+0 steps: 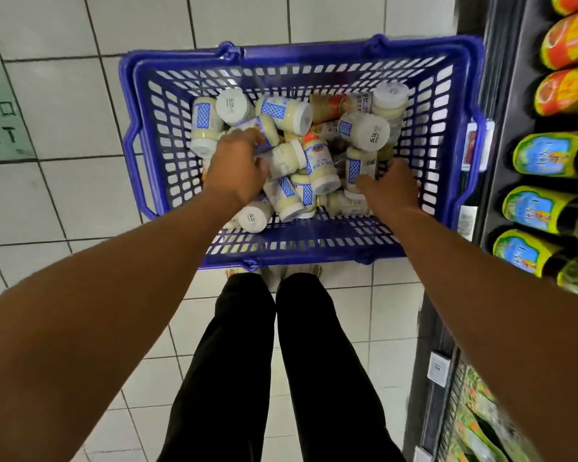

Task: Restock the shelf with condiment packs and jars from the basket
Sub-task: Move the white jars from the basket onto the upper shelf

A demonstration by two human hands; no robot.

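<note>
A blue plastic basket (154, 128) stands on the tiled floor in front of my feet. It holds several cream-filled jars (362, 130) with white lids and blue lattice labels, lying jumbled. My left hand (236, 170) reaches into the pile at the left and its fingers curl around a jar (286, 158). My right hand (392, 188) is at the right side of the pile, fingers closing on an upright jar (359, 168). Both hands are blurred by motion.
A dark shelf unit (501, 95) runs along the right, close to the basket. It carries rows of bottles with yellow-green labels (544, 158) and orange-labelled ones (568, 41) above. Packets (474, 415) lie on a lower shelf. White floor tiles (64, 201) lie to the left.
</note>
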